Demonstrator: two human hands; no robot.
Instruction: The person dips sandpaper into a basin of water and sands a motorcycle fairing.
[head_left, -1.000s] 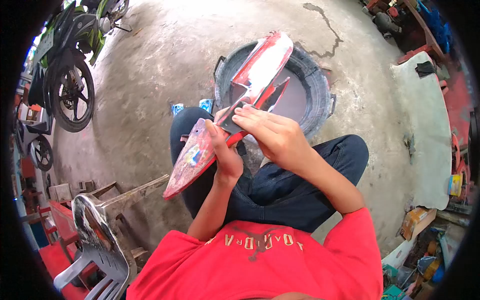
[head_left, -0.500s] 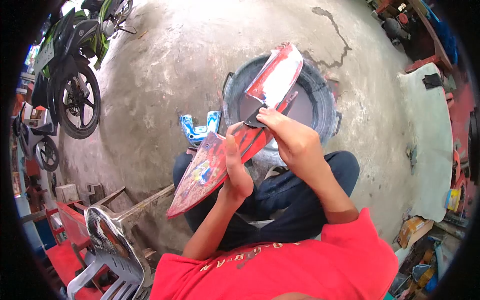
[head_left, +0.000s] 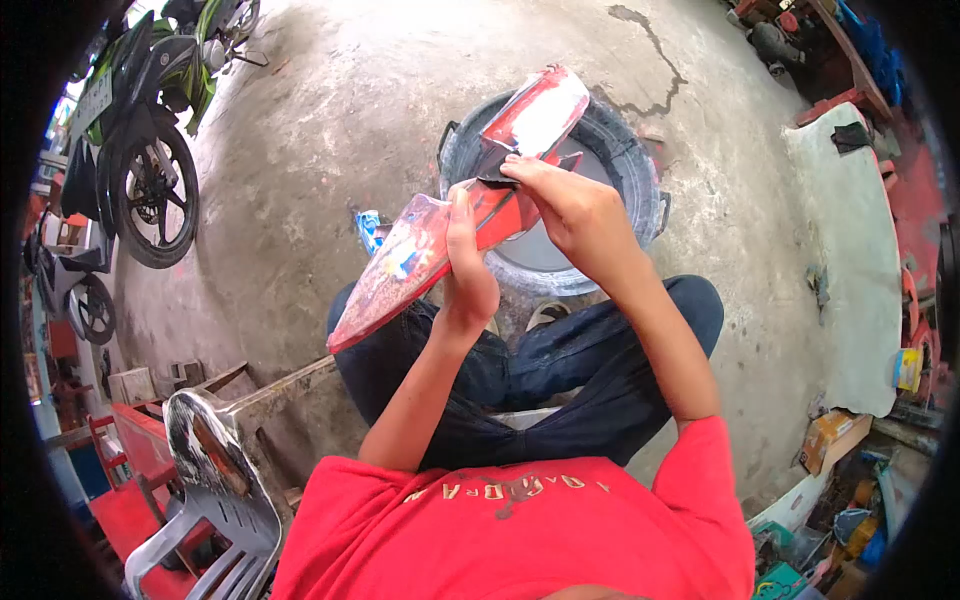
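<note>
A long, pointed motorcycle fairing panel [head_left: 395, 268], red with worn white and bluish patches, slants from above my left thigh to over the tub. My left hand [head_left: 468, 275] is closed around its middle, thumb along the upper face. In my right hand [head_left: 590, 220] is a dark piece of sandpaper [head_left: 497, 168], pressed by the fingers against the panel near its narrow middle. Beneath the far end stands a round, dark tub [head_left: 640, 180] with greyish water. A blue-and-white plastic part [head_left: 368, 228] lies on the floor left of the tub, partly hidden by the panel.
Motorcycles [head_left: 160, 190] stand at the left. A grey plastic chair [head_left: 215, 500] and a worn wooden bench [head_left: 290, 410] are at the lower left. Along the right lie a pale sheet [head_left: 845, 260], a cardboard box [head_left: 830, 440] and clutter.
Both hands and the panel have shifted up in view, and the panel's face has tilted. The blue-and-white part is now more covered. The sandpaper stays against the panel.
</note>
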